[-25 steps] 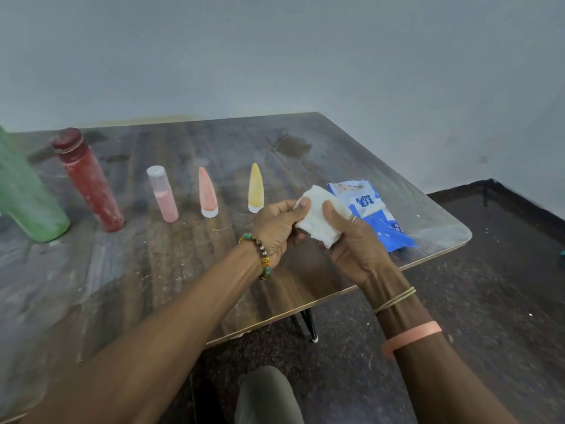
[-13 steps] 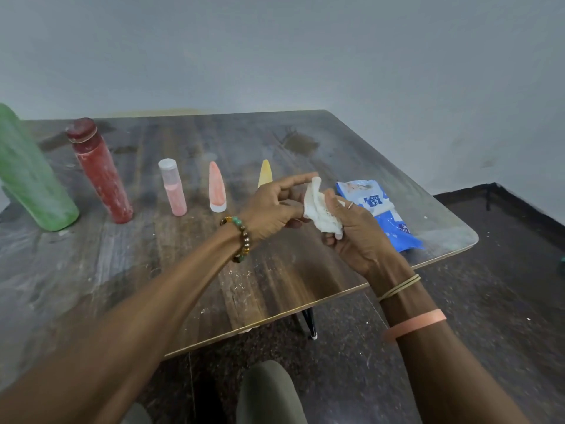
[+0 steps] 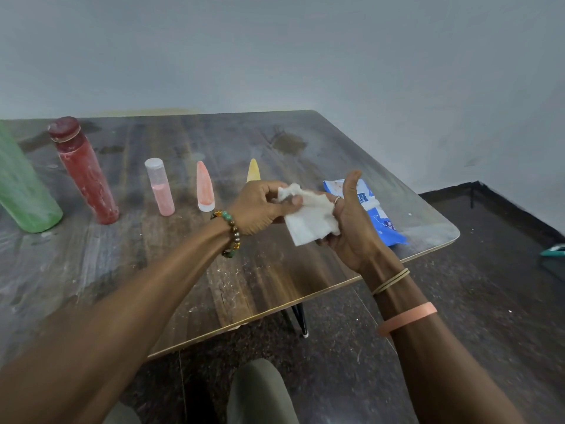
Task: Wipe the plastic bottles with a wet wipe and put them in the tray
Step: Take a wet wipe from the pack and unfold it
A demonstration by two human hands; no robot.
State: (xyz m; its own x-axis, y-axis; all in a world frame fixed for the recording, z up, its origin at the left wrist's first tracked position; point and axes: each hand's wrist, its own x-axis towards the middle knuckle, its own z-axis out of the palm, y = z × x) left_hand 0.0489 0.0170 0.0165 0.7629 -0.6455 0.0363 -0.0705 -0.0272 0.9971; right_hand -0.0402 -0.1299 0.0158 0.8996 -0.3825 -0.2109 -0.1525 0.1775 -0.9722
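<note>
Your hands meet above the near right part of the table (image 3: pixel 183 270), both gripping one white wet wipe (image 3: pixel 308 221). Your left hand (image 3: pixel 260 206) pinches the wipe's crumpled upper edge with curled fingers. Your right hand (image 3: pixel 351 228) holds the other side with its fingers curled under the sheet and its thumb pointing up. The wipe hangs partly unfolded between them, its lower corner loose.

Just behind your right hand, a blue pack of wipes (image 3: pixel 385 221) lies flat near the table's right edge. The plastic bottles stand in a row across the table to the left, all apart from your hands: a yellow cone-shaped bottle (image 3: pixel 253 171) just behind your left hand, then an orange cone-shaped bottle (image 3: pixel 204 188), a small pink bottle (image 3: pixel 160 188) with a clear cap, a tall red bottle (image 3: pixel 85 175) and a large green bottle (image 3: pixel 21 191) cut off by the frame. All of them look dusty, as does the dark wood tabletop.

You wear a beaded bracelet (image 3: pixel 230 232) on the left wrist and a pink wristband (image 3: pixel 406 318) on the right forearm.
</note>
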